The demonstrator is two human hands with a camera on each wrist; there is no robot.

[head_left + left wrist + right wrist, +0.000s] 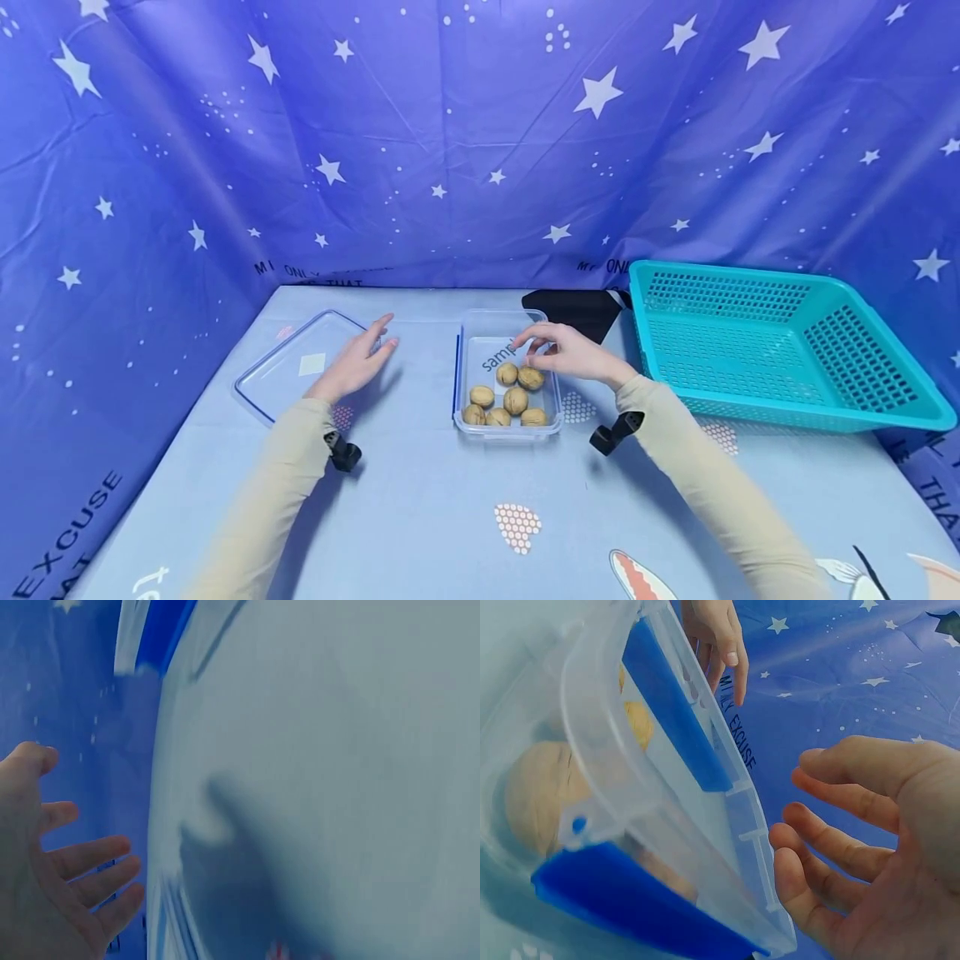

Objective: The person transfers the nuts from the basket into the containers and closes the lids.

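Several walnuts (516, 401) lie in the front part of a clear plastic storage box (504, 432), which has blue side latches. Over the box's right side hovers my right hand (566, 350), fingers loosely bent above the walnuts. The right wrist view shows this hand (870, 832) holding nothing, its fingertips near the box wall (739, 832). My left hand (352, 362) is stretched out over the right edge of a clear lid (273, 383) with a blue rim. In the left wrist view its fingers (101, 855) are spread apart, with nothing in them.
A large turquoise basket (735, 268) with perforated walls stands on the right. Behind the box lies a black patch (577, 312). The light blue tablecloth (420, 508) has printed hearts, and a blue star-patterned curtain (480, 125) hangs around the back and sides.
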